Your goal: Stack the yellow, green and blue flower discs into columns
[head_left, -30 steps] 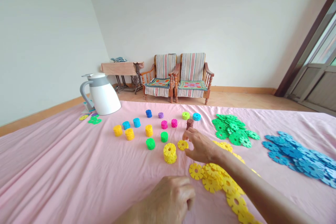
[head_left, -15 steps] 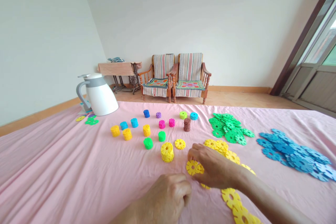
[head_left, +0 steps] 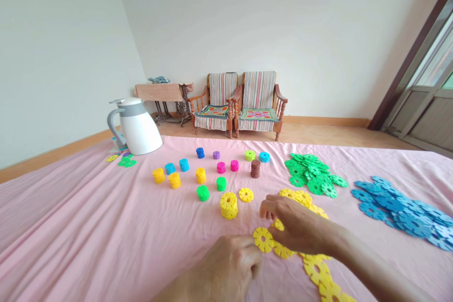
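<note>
My right hand [head_left: 295, 224] hovers over loose yellow notched discs [head_left: 316, 269], its thumb and fingers apart. One yellow disc [head_left: 264, 239] lies flat by its thumb, between my two hands. My left hand [head_left: 230, 264] is low in the middle, fingers curled in; what they hold, if anything, is hidden. Just beyond the hands stands a stack of yellow discs [head_left: 229, 205], with a lower yellow disc piece [head_left: 246, 195] to its right. Part of the yellow pile is covered by my right hand and forearm.
A pink cloth [head_left: 106, 226] covers the surface. Green discs [head_left: 313, 174] and blue discs [head_left: 403, 210] lie heaped at the right. Several small coloured stacks, including a brown stack [head_left: 255, 169], stand farther back. A white jug [head_left: 141, 130] stands at the far left.
My right hand has moved slightly right and its fingers have spread away from the yellow disc, which now lies lower on the cloth. My left hand stays curled. The view has shifted slightly.
</note>
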`<move>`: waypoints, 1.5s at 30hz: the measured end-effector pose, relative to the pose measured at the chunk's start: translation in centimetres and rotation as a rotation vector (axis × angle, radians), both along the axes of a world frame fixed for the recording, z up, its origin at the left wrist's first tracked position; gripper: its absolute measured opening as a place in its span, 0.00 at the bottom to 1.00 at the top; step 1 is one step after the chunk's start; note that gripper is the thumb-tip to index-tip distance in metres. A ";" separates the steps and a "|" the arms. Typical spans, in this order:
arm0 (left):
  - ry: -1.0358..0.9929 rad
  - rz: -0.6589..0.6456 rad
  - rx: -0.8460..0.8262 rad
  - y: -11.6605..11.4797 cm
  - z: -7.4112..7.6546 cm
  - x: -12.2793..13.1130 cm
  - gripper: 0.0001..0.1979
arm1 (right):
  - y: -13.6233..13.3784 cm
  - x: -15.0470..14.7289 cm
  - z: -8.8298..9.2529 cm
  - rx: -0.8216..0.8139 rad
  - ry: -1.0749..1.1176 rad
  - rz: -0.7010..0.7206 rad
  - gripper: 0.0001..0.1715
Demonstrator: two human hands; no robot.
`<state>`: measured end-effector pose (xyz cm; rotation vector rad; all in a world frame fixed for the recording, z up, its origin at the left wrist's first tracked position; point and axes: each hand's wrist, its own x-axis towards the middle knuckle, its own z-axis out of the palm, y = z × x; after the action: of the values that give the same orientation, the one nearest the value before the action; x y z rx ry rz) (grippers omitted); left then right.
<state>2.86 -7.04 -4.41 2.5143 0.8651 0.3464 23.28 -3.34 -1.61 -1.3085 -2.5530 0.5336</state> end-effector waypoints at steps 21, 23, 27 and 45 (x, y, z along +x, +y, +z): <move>-0.041 0.102 -0.018 -0.5 0.5 1.1 0.09 | -1.0 4.1 -0.2 -0.032 0.060 -0.005 0.16; -0.025 0.102 -0.012 -0.4 0.4 1.1 0.05 | -1.0 3.9 0.0 -0.027 0.054 -0.002 0.15; -0.005 0.106 -0.009 -0.4 0.4 1.1 0.04 | -0.9 3.8 0.0 0.000 0.070 0.031 0.09; -0.089 0.204 -0.047 -0.5 0.2 1.1 0.09 | 1.1 3.9 -2.0 -0.297 0.376 -0.375 0.14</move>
<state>3.99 -7.58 -4.26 2.3540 1.0833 0.4938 27.17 -2.21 -3.61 -1.5590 -1.9195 0.9939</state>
